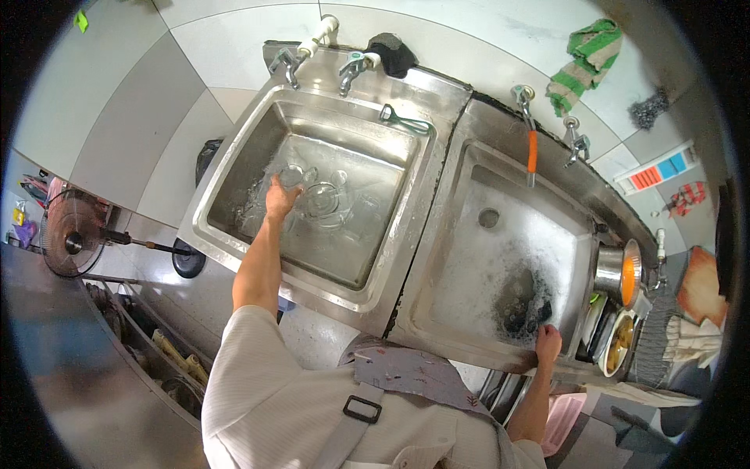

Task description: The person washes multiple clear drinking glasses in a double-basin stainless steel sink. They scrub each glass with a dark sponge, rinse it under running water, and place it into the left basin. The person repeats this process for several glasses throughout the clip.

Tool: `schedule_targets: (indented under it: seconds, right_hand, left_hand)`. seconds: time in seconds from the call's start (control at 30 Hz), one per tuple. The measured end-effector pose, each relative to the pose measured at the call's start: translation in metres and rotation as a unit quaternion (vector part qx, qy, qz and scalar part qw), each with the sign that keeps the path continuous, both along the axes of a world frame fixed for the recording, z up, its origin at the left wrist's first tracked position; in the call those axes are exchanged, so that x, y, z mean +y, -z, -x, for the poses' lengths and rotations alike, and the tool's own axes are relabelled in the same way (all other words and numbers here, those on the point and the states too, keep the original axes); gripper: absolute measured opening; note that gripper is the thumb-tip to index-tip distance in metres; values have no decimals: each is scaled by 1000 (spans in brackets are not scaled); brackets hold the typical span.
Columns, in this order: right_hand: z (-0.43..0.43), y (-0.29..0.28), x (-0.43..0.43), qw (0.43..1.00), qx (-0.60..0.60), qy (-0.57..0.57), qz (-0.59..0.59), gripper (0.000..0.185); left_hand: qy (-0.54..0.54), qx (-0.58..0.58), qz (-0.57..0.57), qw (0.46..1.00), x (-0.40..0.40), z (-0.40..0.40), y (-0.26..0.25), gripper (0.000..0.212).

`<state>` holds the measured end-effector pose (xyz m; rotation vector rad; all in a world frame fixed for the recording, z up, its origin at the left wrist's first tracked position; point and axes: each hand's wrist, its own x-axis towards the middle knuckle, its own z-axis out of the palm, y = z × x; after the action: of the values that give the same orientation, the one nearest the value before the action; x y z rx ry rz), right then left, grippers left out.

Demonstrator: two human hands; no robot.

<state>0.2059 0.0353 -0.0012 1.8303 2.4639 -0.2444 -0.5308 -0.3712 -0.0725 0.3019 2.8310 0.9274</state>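
My left hand [283, 198] reaches into the left steel sink [375, 258], thumb and fingers apart beside a clear glass [291, 174]; whether it grips the glass is unclear. More clear glassware [322, 199] lies in water around it. Over the front right part of the right steel sink [436, 293], my right hand [548, 342] has its fingers curled close to a dark object [544, 312] in suds. Its grip cannot be made out. Foamy water covers much of that sink, with a larger dark shape [515, 299] partly hidden in it.
Metal taps [353, 73] line the wall, one with an orange hose [532, 152]. A green-handled tool [404, 120] rests on the left sink's back rim. At the right stand a steel pot [609, 269] and a bowl with food [619, 345]. A fan [73, 240] stands far left.
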Motion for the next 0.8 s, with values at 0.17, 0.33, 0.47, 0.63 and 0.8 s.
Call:
schedule_targets:
  seconds: [0.17,0.33,0.47,0.63,0.8]
  right_hand:
    - [-19,22,8,999,-5,-13,-31,29]
    - [-11,19,2,1000,18,0,-13,30]
    - [-15,17,-7,1000,-5,24,-18,31]
    - [17,-6,-19,998,-26,57,23,32]
    - [11,-5,-22,994,-49,80,46,30]
  left_hand:
    - [0,15,-94,995,31,15,1,91]
    - [-40,9,-145,989,60,37,10,87]
    - [32,21,-81,996,73,50,6,85]
    - [138,-158,-221,952,61,73,-2,63]
    - [46,-190,-98,976,67,94,40,61]
